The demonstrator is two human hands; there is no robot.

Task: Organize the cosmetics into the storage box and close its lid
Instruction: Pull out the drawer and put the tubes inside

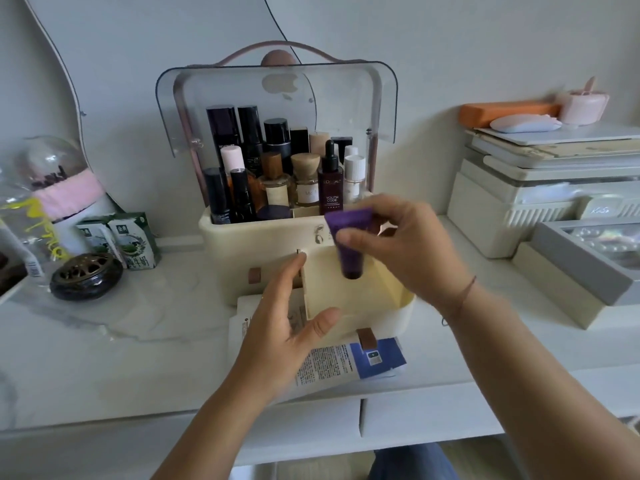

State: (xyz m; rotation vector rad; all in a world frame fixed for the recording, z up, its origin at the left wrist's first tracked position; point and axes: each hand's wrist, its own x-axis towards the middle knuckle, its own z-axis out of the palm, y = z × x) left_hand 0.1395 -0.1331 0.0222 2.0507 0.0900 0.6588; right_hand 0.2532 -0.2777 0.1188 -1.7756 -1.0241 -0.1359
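A cream storage box [256, 239] stands mid-table with its clear lid [346, 102] swung up. Several bottles [277, 174] fill its upper tray. The right-hand drawer [332, 296] is pulled out. My right hand [405, 251] pinches a small purple tube [348, 244], cap down, over the open drawer. My left hand [287, 327] is spread with straight fingers: the fingertips reach the box front at the drawer's left edge, and the thumb lies against the drawer's front wall.
Printed leaflets [346, 362] lie under and in front of the drawer. Milk cartons [131, 240], a dark round burner [86, 280] and a glass dome [52, 168] stand at left. White and grey organizer boxes [554, 209] are stacked at right.
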